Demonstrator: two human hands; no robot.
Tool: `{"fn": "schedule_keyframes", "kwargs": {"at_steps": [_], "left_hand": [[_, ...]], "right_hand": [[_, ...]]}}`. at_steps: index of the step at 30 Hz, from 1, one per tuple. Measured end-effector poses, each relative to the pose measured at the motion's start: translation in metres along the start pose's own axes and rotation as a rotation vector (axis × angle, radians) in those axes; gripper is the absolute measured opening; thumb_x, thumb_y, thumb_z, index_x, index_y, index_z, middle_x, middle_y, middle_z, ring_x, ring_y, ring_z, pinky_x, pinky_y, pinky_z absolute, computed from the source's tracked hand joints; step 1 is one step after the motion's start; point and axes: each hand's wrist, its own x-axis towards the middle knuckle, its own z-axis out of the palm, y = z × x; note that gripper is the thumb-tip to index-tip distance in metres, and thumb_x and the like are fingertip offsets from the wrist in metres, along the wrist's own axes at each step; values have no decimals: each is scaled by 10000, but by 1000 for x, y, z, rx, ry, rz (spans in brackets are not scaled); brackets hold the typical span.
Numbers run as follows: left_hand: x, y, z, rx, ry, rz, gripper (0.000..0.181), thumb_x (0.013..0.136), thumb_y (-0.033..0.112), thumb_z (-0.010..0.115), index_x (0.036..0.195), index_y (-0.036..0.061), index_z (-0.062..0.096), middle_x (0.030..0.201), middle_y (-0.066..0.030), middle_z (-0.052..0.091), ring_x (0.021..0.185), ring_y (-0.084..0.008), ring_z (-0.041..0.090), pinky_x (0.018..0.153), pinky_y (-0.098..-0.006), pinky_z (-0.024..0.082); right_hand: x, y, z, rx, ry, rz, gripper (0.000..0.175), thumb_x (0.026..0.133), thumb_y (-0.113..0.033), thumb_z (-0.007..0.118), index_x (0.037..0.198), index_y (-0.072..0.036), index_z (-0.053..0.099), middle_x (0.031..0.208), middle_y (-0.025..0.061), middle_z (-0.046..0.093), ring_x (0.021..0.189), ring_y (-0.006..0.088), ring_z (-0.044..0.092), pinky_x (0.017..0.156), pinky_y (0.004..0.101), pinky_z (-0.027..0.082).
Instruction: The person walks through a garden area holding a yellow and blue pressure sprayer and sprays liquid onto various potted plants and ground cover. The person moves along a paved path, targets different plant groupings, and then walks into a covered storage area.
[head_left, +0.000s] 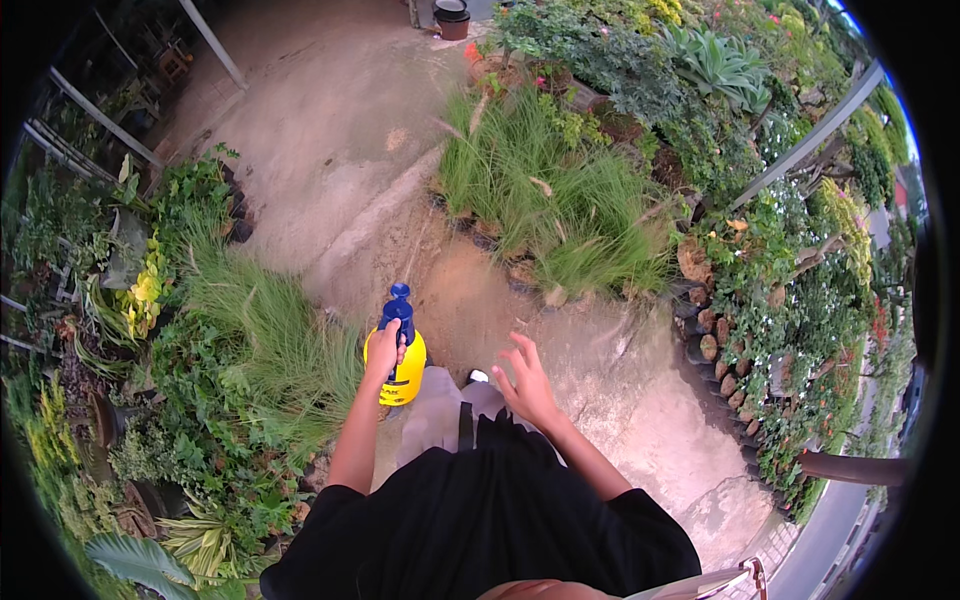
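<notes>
A yellow pump sprayer bottle (409, 375) with a dark blue head and pump knob hangs in front of my left thigh. My left hand (385, 349) is closed around its blue handle, thumb on top. Part of the sprayer's neck is hidden behind my fingers. Out to the right, my right hand (525, 379) is raised in the air with its fingers spread and nothing in it. Below it shows the tip of a white shoe (478, 376). Tufts of fine green grass (277, 337) stand close to the left of the sprayer.
Potted fountain grass (555, 202) stands ahead to the right. Several rows of bagged plants (720, 360) line the right edge. Leafy plants (210, 420) crowd the left side. A concrete path (337, 150) runs ahead, and metal posts (810, 135) rise among the greenery.
</notes>
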Motion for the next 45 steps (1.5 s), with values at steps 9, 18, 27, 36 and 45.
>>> {"fn": "schedule_keyframes", "kwargs": {"at_steps": [9, 18, 27, 36, 45], "left_hand": [[-2, 7, -1, -87, 12, 42, 388, 837, 389, 471, 631, 61, 491, 458, -7, 427, 375, -95, 404, 382, -226, 332], [-3, 2, 6, 147, -155, -113, 388, 833, 378, 472, 598, 70, 476, 446, 1, 433, 346, -88, 394, 355, -221, 319], [-9, 1, 12, 289, -198, -65, 392, 836, 383, 456, 602, 68, 474, 442, 0, 433, 345, -92, 400, 349, -224, 318], [-24, -8, 10, 384, -553, 8, 430, 857, 420, 439, 627, 61, 495, 459, -1, 432, 397, -96, 407, 420, -232, 326], [-77, -84, -9, 249, -823, 88, 381, 924, 339, 346, 754, 44, 518, 630, -14, 504, 552, -89, 462, 540, -223, 369]], "right_hand": [[8, -9, 6, 61, -133, 71, 253, 803, -187, 569, 976, -13, 505, 1202, 211, 379, 959, 364, 503, 761, 394, 448], [-1, -7, 7, 79, -114, 102, 239, 802, -186, 569, 967, -27, 500, 1206, 204, 379, 958, 354, 504, 778, 389, 437], [-21, -6, 11, 68, -40, 135, 242, 797, -184, 571, 970, -30, 498, 1194, 200, 390, 986, 352, 486, 793, 391, 430], [-42, -23, 15, 10, 36, 217, 239, 820, -198, 538, 988, -34, 496, 1196, 193, 394, 1035, 368, 470, 799, 405, 432], [-48, -89, 54, -15, -64, 178, 311, 820, -255, 527, 1054, -58, 469, 1134, 186, 423, 995, 333, 493, 800, 382, 434]]}}
